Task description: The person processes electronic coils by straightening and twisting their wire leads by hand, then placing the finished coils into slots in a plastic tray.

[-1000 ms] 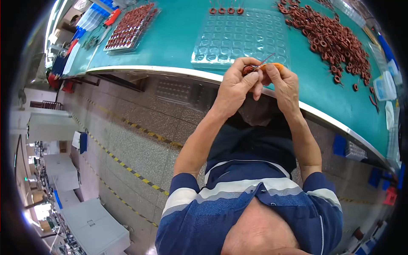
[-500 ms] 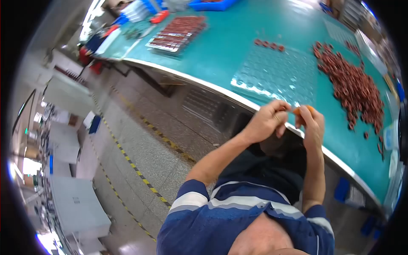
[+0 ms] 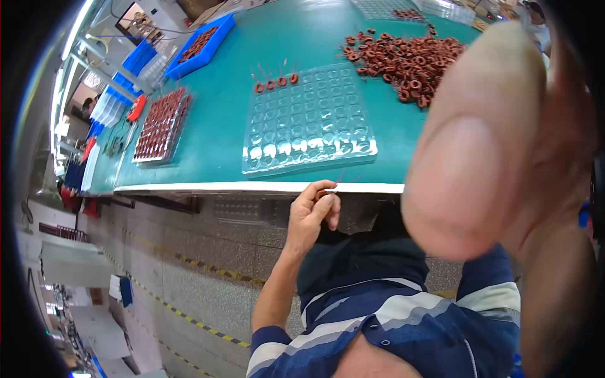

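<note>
Nearest of all, the person's right hand (image 3: 504,151) looms in front of the lens, a fingertip and nail blurred and very large. Whether it is released or grasping something cannot be told, and it hides part of the table behind it.

Below lies the person's striped shirt (image 3: 403,315) in navy, white and grey. Just beyond, the left hand (image 3: 310,217) is at the near edge of the table, thumb and fingers pinched together on a small red-brown ring (image 3: 322,194) — mostly covered by the fingers, with thin wire leads sticking out past them.

On the green table (image 3: 214,142), near the edge, lies a clear tray (image 3: 309,120) with rows of rounded pockets. Four rings (image 3: 276,83) stand in a short row at its far left corner, their leads pointing up and away. To the left, well apart from that tray, a filled tray (image 3: 161,129) holds close rows of red-brown pieces, and a red-handled tool (image 3: 136,108) lies just beyond its left side.

Farther back, to the right of the clear tray, a loose heap of rings (image 3: 409,66) spreads over the table, partly hidden by the right hand. At the far left is a blue bin (image 3: 205,53) with more red-brown pieces inside — and at the far side of the table, another clear tray (image 3: 381,9) has a small group of pieces at its right.
</note>
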The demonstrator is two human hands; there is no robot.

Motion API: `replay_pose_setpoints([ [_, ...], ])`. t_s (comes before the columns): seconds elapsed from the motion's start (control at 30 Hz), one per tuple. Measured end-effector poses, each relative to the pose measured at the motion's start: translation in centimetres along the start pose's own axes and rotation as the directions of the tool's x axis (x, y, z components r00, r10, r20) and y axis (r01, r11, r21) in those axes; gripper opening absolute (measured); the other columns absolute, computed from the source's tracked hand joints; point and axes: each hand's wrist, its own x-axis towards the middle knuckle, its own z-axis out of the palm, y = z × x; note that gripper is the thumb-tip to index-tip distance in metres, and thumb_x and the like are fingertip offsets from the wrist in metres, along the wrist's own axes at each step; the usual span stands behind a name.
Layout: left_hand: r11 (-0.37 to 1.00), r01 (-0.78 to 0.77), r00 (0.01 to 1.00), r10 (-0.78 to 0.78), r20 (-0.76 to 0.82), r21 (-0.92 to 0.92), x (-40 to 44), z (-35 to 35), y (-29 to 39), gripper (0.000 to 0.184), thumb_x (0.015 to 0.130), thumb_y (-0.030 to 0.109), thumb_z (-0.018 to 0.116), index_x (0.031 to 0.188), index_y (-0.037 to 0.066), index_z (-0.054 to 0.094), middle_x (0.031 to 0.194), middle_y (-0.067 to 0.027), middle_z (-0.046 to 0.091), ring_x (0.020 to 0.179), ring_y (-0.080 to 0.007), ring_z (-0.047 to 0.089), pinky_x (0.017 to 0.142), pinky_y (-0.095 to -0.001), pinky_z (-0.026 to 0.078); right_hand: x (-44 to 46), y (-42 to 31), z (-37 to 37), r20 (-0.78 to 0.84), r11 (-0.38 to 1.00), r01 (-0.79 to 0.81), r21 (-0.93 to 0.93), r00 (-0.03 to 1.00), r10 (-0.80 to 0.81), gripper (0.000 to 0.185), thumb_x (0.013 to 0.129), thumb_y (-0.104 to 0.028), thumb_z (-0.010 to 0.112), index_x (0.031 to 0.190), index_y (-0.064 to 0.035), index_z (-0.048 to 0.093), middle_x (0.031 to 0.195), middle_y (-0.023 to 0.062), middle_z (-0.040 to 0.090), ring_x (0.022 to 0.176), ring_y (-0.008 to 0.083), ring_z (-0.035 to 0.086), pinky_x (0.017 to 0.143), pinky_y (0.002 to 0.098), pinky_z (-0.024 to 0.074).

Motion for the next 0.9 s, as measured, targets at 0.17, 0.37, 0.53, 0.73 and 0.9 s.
replay_pose_setpoints([
  [0.17,0.999,0.012,0.999,-0.013,-0.036,-0.034,-0.1,-0.3,-0.9,0.022,0.097,0.008,0.047,0.115,-0.002,0.053,0.077,-0.0086,0.055,0.057,-0.0133,0.053,0.050,-0.0250,0.046,0.0,-0.7,-2.3,-0.026,0.996,0.055,-0.073,0.998,-0.057,0.049,0.094,-0.032,0.057,0.127,0.0034,0.051,0.100,0.0127,0.061,0.081,0.0153,0.058,0.066,0.0277,0.0443],
  [0.37,0.997,0.040,0.998,-0.042,-0.036,-0.064,-0.1,0.0,-1.1,0.023,0.098,0.012,0.051,0.116,-0.002,0.053,0.079,-0.0069,0.056,0.060,-0.0110,0.054,0.052,-0.0232,0.046,1.4,-1.7,-3.2,-0.073,0.994,0.062,-0.093,0.995,-0.069,0.048,0.094,-0.030,0.056,0.127,0.0035,0.051,0.101,0.0130,0.061,0.083,0.0158,0.058,0.067,0.0280,0.0445],
  [0.53,0.997,0.032,0.998,-0.036,-0.051,-0.068,-0.5,-0.1,-1.3,0.025,0.098,0.015,0.052,0.116,-0.002,0.052,0.077,-0.0070,0.054,0.058,-0.0120,0.053,0.051,-0.0239,0.045,2.9,-1.9,-3.9,-0.074,0.993,0.048,-0.105,0.996,-0.056,0.047,0.094,-0.029,0.056,0.128,0.0035,0.050,0.102,0.0132,0.061,0.084,0.0162,0.058,0.068,0.0282,0.0447],
  [0.73,0.994,0.085,0.996,-0.087,-0.027,-0.073,-0.7,-1.4,-3.1,0.025,0.098,0.012,0.052,0.118,-0.004,0.051,0.082,-0.0070,0.058,0.061,-0.0106,0.055,0.055,-0.0235,0.047,4.6,-3.5,-4.6,-0.101,0.994,0.046,-0.095,0.993,-0.056,0.046,0.094,-0.027,0.056,0.128,0.0036,0.050,0.103,0.0135,0.060,0.085,0.0167,0.058,0.069,0.0285,0.0449],
  [0.9,0.995,0.091,0.996,-0.091,0.016,-0.033,-1.1,-3.1,-4.6,0.025,0.098,0.012,0.052,0.118,-0.003,0.052,0.082,-0.0070,0.058,0.061,-0.0109,0.055,0.054,-0.0235,0.047,3.7,-5.4,-6.0,-0.112,0.991,0.129,-0.045,0.985,-0.133,0.046,0.093,-0.026,0.055,0.128,0.0036,0.050,0.104,0.0137,0.060,0.087,0.0172,0.058,0.070,0.0287,0.0451],
])
